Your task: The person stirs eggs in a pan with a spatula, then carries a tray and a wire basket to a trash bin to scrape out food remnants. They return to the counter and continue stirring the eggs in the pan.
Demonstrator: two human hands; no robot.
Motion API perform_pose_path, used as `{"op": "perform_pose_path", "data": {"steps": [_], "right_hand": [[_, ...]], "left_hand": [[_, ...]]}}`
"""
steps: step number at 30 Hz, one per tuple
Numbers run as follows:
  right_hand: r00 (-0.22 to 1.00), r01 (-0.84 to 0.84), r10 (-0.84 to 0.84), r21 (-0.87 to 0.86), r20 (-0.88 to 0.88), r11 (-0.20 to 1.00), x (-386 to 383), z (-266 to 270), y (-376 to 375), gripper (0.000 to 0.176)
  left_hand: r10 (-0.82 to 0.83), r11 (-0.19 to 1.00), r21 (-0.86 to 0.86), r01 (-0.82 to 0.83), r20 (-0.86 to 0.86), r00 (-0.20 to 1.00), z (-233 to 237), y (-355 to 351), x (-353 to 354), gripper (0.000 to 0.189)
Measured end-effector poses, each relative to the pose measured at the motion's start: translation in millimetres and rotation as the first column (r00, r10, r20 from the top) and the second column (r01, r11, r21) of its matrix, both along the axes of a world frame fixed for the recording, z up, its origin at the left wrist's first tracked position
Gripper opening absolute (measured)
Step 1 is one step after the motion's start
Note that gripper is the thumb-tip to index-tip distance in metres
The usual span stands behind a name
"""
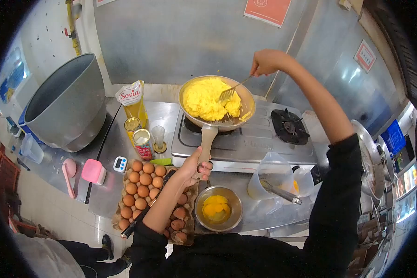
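Observation:
My left hand [194, 167] grips the pale handle of a frying pan [245, 99] that sits on the left burner of a steel gas stove [250, 141]. The pan holds yellow scrambled egg [204, 99]. My right hand [266, 62] holds a fork [230, 91] by its handle, its tines resting in the egg near the pan's middle. Below the stove stands a small steel bowl [217, 208] with raw yolks in it.
A tray of brown eggs [146, 192] lies left of the bowl, under my left forearm. A Sovia oil pouch [134, 104], two cans, a timer [120, 163], a pink box and a big grey tub [67, 104] stand left. Clear plastic jugs [271, 178] sit right. Another person's legs show bottom left.

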State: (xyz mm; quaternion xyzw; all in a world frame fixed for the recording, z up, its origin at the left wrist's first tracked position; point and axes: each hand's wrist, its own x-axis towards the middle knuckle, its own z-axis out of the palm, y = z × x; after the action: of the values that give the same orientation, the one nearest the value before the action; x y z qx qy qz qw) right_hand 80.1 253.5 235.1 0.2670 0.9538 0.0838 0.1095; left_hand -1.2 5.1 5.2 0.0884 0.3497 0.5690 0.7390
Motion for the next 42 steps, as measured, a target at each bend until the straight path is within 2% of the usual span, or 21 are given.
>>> {"op": "perform_pose_path", "data": {"steps": [1, 3, 5, 7, 10, 12, 14, 16, 18, 20, 21, 23, 24, 26, 27, 29, 30, 32, 35, 39, 42], "right_hand": [[0.996, 0.018, -0.021, 0.047, 0.082, 0.999, 3, 18, -18, 0.021], [0.993, 0.023, -0.031, 0.074, 0.115, 0.997, 14, 36, -52, 0.020], [0.989, 0.029, -0.041, 0.091, 0.141, 0.995, 23, 26, -68, 0.020], [0.976, -0.094, 0.056, 0.177, 0.210, 0.980, 32, 2, -69, 0.019], [0.986, -0.122, 0.085, 0.281, 0.142, 0.952, 43, -44, -69, 0.014], [0.991, -0.121, 0.130, 0.359, -0.002, 0.926, 45, -80, -54, 0.014], [0.985, -0.162, 0.172, 0.371, 0.005, 0.915, 37, -104, -18, 0.015], [0.979, -0.193, 0.204, 0.381, 0.011, 0.904, 36, -98, 3, 0.015], [0.953, -0.212, 0.266, 0.304, -0.147, 0.929, 33, -74, 17, 0.015], [0.993, 0.104, -0.109, 0.100, 0.046, 0.990, 22, -25, -3, 0.016], [0.993, 0.106, -0.111, 0.093, 0.049, 0.990, 17, -10, -6, 0.016], [0.931, 0.285, -0.298, 0.090, 0.212, 0.954, 6, 9, -5, 0.018], [0.930, 0.286, -0.298, 0.085, 0.213, 0.954, -2, 8, 1, 0.018], [0.858, 0.449, -0.461, 0.108, 0.227, 0.887, -16, 0, 13, 0.018], [0.860, 0.445, -0.457, 0.108, 0.225, 0.889, -18, -4, 13, 0.018], [0.897, 0.291, -0.349, 0.232, 0.271, 0.928, -19, -18, 11, 0.019], [0.901, 0.282, -0.340, 0.232, 0.269, 0.931, -18, -27, 11, 0.019], [0.955, 0.231, -0.276, 0.307, 0.113, 0.923, -8, -47, 17, 0.019], [0.976, 0.213, -0.218, 0.333, -0.024, 0.919, 10, -74, 48, 0.018], [0.989, 0.146, -0.142, 0.236, -0.033, 0.961, 36, -85, 73, 0.019], [0.992, 0.050, -0.025, 0.195, -0.125, 0.979, 43, -99, 104, 0.021]], "left_hand": [[0.003, 1.000, 0.010, -0.003, 0.007, 1.000, 1, 1, 0, 0.036], [-0.001, 1.000, 0.004, 0.001, 0.021, 1.000, 0, 1, -1, 0.037], [0.003, 1.000, 0.005, -0.003, 0.037, 0.999, -3, 1, 0, 0.038], [0.019, 1.000, 0.024, -0.019, 0.006, 1.000, -2, 0, 0, 0.037], [-0.011, 0.999, 0.054, 0.009, 0.023, 1.000, -4, 0, -1, 0.036], [-0.022, 0.999, 0.038, 0.022, 0.006, 1.000, -2, 2, -3, 0.036], [-0.045, 0.999, 0.020, 0.045, -0.017, 0.999, -4, 2, -4, 0.036], [-0.056, 0.998, 0.021, 0.056, -0.007, 0.998, -7, 2, -4, 0.036], [-0.049, 0.998, 0.031, 0.048, 0.007, 0.999, -6, 3, -4, 0.035], [-0.046, 0.998, 0.043, 0.046, 0.005, 0.999, -5, 4, -4, 0.035], [-0.046, 0.998, 0.048, 0.046, 0.007, 0.999, -6, 3, -3, 0.036], [-0.037, 0.998, 0.044, 0.037, -0.006, 0.999, -7, 2, -2, 0.036], [-0.021, 0.998, 0.051, 0.022, -0.020, 1.000, -6, 2, -1, 0.036], [-0.014, 0.999, 0.040, 0.015, -0.020, 1.000, -6, 2, 0, 0.036], [-0.005, 0.999, 0.035, 0.006, -0.018, 1.000, -5, 2, 0, 0.036], [-0.004, 1.000, 0.026, 0.005, -0.039, 0.999, -2, 2, 0, 0.036], [-0.010, 1.000, 0.015, 0.010, -0.056, 0.998, 0, 1, 0, 0.036], [-0.017, 1.000, 0.000, 0.017, -0.045, 0.999, 3, 1, 0, 0.036], [-0.048, 0.999, -0.025, 0.047, -0.040, 0.998, 6, 3, -1, 0.037], [-0.095, 0.993, -0.072, 0.092, -0.041, 0.995, 7, 5, -2, 0.038], [-0.151, 0.987, -0.067, 0.147, -0.052, 0.987, 2, 7, -5, 0.039]]}}
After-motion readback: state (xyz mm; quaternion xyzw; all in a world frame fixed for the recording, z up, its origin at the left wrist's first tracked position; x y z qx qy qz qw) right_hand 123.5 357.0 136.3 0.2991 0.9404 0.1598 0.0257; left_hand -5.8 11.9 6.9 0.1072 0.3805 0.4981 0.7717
